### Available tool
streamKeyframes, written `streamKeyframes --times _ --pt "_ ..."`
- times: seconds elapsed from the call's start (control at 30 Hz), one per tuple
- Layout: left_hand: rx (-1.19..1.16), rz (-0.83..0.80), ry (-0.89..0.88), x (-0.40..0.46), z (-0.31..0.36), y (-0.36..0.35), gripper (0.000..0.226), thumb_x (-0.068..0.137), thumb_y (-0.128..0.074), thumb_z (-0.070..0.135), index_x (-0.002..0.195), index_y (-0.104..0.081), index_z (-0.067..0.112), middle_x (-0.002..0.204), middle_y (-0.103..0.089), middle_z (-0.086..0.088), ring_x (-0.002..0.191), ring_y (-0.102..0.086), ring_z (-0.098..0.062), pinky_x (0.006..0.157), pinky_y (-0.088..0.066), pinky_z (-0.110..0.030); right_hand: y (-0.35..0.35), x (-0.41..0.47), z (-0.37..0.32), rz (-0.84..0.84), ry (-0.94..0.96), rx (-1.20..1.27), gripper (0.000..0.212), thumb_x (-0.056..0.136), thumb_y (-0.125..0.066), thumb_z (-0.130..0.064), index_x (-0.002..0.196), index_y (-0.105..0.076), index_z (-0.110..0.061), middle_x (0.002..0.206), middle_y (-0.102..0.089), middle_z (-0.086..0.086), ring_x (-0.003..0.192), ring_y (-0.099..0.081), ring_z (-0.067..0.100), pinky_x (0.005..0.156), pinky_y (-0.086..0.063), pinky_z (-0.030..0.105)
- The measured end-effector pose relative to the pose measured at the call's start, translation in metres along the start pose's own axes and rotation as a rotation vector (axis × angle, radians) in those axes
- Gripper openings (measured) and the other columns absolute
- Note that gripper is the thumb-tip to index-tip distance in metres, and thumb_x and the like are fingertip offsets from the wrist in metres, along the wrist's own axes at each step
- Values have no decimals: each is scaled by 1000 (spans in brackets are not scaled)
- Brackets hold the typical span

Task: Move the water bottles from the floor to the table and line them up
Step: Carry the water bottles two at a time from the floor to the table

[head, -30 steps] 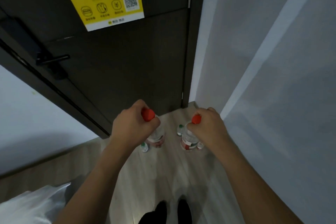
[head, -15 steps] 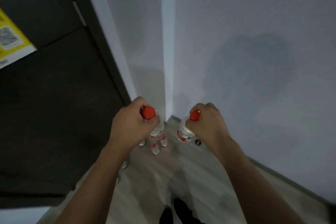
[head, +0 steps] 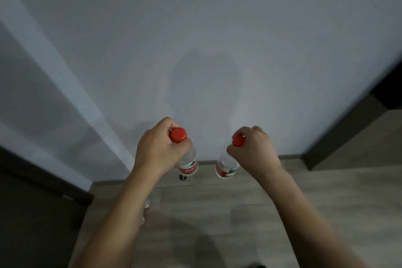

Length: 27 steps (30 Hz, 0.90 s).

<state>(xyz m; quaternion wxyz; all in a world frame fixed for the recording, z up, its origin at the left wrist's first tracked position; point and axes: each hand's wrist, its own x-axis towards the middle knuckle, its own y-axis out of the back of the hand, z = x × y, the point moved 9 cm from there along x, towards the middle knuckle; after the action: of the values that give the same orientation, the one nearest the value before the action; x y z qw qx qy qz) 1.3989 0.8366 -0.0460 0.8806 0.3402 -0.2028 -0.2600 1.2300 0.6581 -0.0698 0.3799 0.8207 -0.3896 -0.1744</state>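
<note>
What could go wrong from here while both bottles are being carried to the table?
1. Each hand, left hand and right hand, grips its bottle, left bottle and right bottle, only near the cap, so a hanging bottle could slip or swing.
2. Small bottles on the floor sit beside the left forearm; a step could knock them over.
3. No table is in view, so the path ahead is unknown.

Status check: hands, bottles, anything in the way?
Left hand grips left bottle at the neck; right hand grips right bottle. Both off the floor. Wall ahead; table not visible.
</note>
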Motion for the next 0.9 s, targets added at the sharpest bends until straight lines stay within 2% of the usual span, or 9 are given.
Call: streamKeyframes --times 0.17,0.27,0.43,0.6,0.7,0.83,0.9 --pt "10 -139 -143 12 77 -81 23 65 -66 45 75 -50 33 67 -61 21 61 -56 -2 50 -35 -24 72 -5 77 102 -116 21 15 71 -66 -21 85 -63 -21 89 -50 -5 70 -51 7 53 -35 15" --pt "0 -218 -205 9 135 -140 24 63 -65 49 76 -51 34 68 -62 21 60 -57 -4 50 -38 -24 124 -16 138 176 -201 22 17 71 -67 -23 87 -64 -22 91 -50 -5 71 -51 9 55 -37 17" --pt "-40 -293 -323 -3 231 -227 28 61 -65 51 75 -53 30 64 -63 14 58 -58 -8 53 -48 -31 202 -41 230 247 -321 0 21 73 -67 -23 93 -64 -19 96 -49 -2 78 -54 17 68 -48 28" --pt "-74 -409 -442 -23 329 -314 24 68 -75 42 74 -54 31 64 -62 13 59 -59 -7 52 -48 -29 281 -79 314 377 -442 -3 11 73 -65 -21 83 -61 -21 92 -47 -3 72 -53 16 67 -51 32" --pt "-90 -478 -527 -38 388 -358 24 69 -76 42 75 -55 30 65 -62 12 61 -60 -7 53 -46 -25 325 -105 357 475 -509 -10 11 74 -64 -23 84 -61 -20 92 -47 -2 71 -53 14 65 -52 31" --pt "-105 -572 -648 -64 462 -411 24 69 -75 44 76 -55 31 67 -62 10 61 -60 -7 53 -48 -25 373 -137 414 582 -606 10 13 73 -67 -26 83 -60 -22 90 -45 -6 71 -49 7 55 -40 20" --pt "-122 -619 -667 -72 493 -439 24 69 -75 43 77 -56 31 68 -63 10 64 -62 -8 56 -52 -30 393 -152 439 629 -640 23 14 73 -68 -26 83 -59 -24 90 -45 -7 71 -48 5 54 -35 16"
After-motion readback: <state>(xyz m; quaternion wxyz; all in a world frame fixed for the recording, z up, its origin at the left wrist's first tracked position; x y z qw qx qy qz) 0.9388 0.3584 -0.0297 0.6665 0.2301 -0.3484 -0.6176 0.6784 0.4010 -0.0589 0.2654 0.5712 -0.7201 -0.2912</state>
